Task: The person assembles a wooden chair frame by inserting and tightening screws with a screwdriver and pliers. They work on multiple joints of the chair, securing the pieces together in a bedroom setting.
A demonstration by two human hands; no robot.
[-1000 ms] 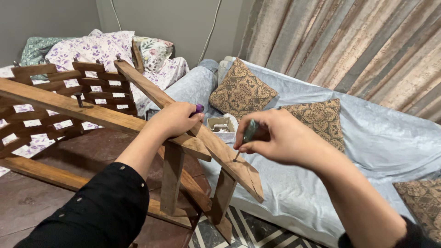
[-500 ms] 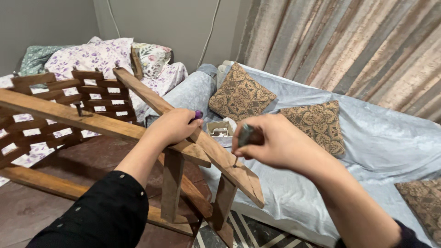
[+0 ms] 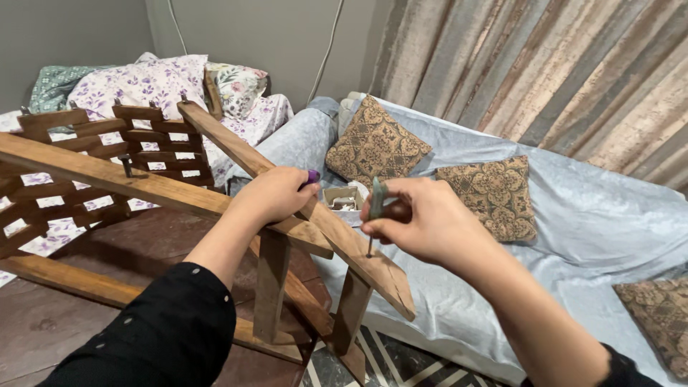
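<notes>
My left hand (image 3: 276, 193) grips the wooden frame (image 3: 143, 188) where a long rail meets a slanted rail. My right hand (image 3: 423, 218) is closed around a screwdriver (image 3: 375, 204) with a dark handle. Its thin shaft points down and its tip touches the top face of the slanted rail (image 3: 358, 251). The frame has short legs below and a woven lattice panel (image 3: 86, 143) at the left. Black sleeves cover both my forearms.
A small open box (image 3: 342, 198) with small parts sits on the light blue covered sofa (image 3: 588, 222) behind the frame. Patterned brown cushions (image 3: 376, 143) lie on the sofa. Floral pillows (image 3: 143, 82) are at the back left. Curtains hang at the right.
My right hand has turned slightly on the screwdriver, with the tip kept on the slanted rail. My left hand has stayed on the frame joint.
</notes>
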